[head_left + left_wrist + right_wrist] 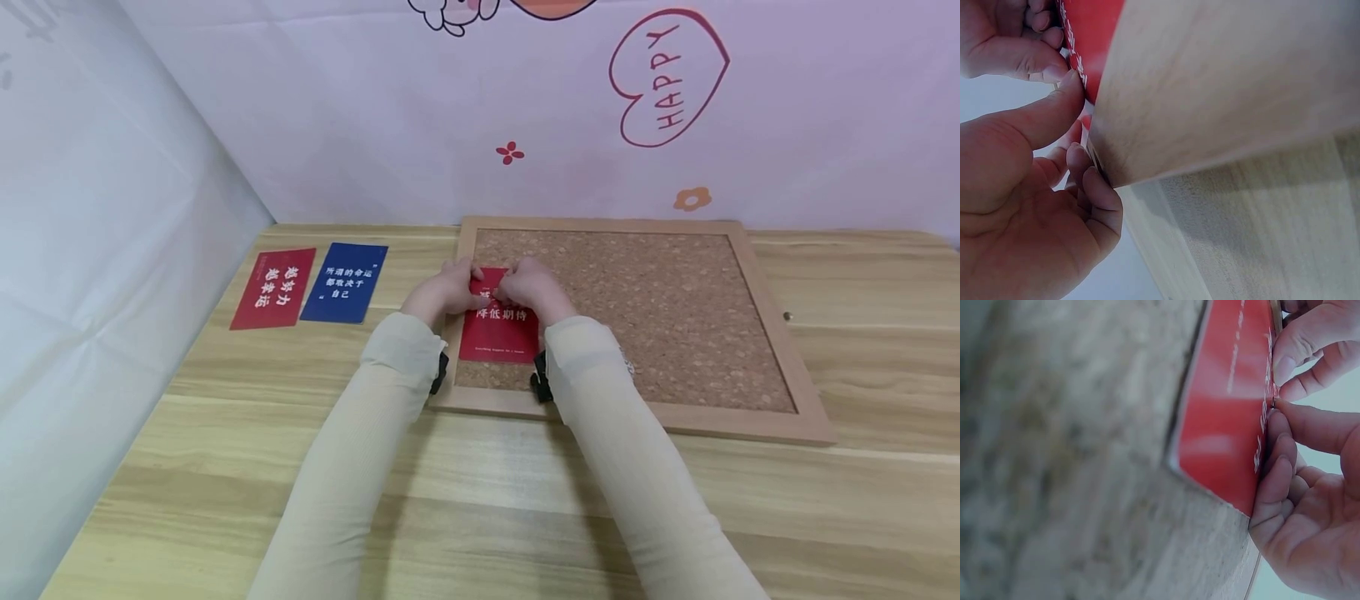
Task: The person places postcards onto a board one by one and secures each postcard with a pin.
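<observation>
A red card (498, 337) with white lettering lies on the left part of the wood-framed corkboard (652, 317). My left hand (442, 292) rests at the card's upper left, its thumb pressing on the card and other fingers by the frame (1210, 81). From the other side my right hand (532, 287) reaches the card, with its fingers curled against the surface. At the right thumb's tip a tiny dark point, apparently a thumbtack (1274, 404), meets the card; the fingers mostly hide it. Both thumbs almost touch there.
Left of the board lie another red card (273, 289) and a blue card (345, 283). One small metallic tack (787, 316) sits on the wooden table (480, 508) beyond the frame's right side. A printed white cloth (420, 125) hangs behind.
</observation>
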The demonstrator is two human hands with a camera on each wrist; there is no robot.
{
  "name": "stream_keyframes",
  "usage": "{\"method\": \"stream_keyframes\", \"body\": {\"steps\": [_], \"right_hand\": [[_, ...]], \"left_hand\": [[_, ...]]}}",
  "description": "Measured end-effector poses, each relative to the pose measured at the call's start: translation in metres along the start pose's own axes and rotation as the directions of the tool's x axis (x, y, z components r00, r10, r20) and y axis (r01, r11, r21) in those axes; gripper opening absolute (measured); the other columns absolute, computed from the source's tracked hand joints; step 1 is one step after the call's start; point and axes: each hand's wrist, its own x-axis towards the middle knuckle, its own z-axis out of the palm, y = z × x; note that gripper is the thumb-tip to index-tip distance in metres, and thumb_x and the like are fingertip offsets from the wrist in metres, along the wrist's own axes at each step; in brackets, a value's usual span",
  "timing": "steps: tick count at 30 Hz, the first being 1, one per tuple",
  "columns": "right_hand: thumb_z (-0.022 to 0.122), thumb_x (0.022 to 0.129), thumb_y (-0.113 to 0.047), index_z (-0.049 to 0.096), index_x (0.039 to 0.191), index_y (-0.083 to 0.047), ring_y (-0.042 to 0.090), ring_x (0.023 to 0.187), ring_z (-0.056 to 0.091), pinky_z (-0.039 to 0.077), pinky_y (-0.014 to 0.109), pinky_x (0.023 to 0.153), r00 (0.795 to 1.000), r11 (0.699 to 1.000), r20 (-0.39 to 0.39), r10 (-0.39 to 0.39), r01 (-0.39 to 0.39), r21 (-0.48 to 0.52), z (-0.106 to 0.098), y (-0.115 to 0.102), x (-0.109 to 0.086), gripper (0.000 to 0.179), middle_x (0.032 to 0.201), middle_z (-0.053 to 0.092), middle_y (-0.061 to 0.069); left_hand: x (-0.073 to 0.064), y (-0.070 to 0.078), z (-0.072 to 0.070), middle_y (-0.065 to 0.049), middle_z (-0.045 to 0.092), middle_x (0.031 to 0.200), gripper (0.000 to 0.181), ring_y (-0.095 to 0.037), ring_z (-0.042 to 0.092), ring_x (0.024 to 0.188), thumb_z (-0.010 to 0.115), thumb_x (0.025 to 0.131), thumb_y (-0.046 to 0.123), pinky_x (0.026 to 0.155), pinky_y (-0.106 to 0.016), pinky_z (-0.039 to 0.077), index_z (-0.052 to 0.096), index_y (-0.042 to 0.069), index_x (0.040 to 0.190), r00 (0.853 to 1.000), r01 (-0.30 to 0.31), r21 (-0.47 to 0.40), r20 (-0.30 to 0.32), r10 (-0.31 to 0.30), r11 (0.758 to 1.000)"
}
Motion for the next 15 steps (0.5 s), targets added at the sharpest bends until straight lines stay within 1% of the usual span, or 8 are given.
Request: {"method": "stream_keyframes", "body": {"steps": [6, 11, 15], "right_hand": [[0.056, 0.088, -0.008, 0.043, 0.061, -0.011, 0.013, 0.058, 0.040, 0.038, 0.026, 0.057, 0.999, 1.000, 0.029, -0.024, 0.025, -0.014, -0.0020, 0.0028, 0.0023, 0.030, 0.053, 0.039, -0.003], [0.056, 0.090, -0.011, 0.045, 0.063, -0.011, 0.014, 0.063, 0.043, 0.039, 0.026, 0.059, 0.998, 0.999, 0.054, -0.021, 0.023, -0.029, -0.0027, 0.0029, 0.0030, 0.030, 0.058, 0.044, -0.001], [0.054, 0.091, -0.009, 0.049, 0.068, -0.008, 0.015, 0.070, 0.048, 0.040, 0.025, 0.061, 0.997, 0.999, 0.073, -0.035, 0.037, -0.028, -0.0032, 0.0028, 0.0011, 0.024, 0.067, 0.049, 0.002]], "left_hand": [[0.0019, 0.0000, 0.0005, -0.020, 0.031, 0.138, 0.040, -0.032, 0.038, 0.126, 0.056, 0.096, 0.022, 0.108, -0.043, 0.037, 0.040, 0.008, 0.130, 1.000, -0.005, 0.027, 0.000, 0.005, 1.000], [0.0016, -0.0001, 0.0007, -0.020, 0.032, 0.138, 0.041, -0.031, 0.037, 0.127, 0.056, 0.096, 0.021, 0.109, -0.044, 0.036, 0.040, 0.008, 0.131, 1.000, 0.005, 0.011, -0.002, -0.005, 1.000], [0.0004, 0.0004, 0.0011, -0.019, 0.032, 0.137, 0.041, -0.032, 0.038, 0.127, 0.056, 0.096, 0.021, 0.108, -0.043, 0.037, 0.039, 0.008, 0.131, 1.000, 0.008, 0.007, -0.003, -0.008, 1.000]]}}
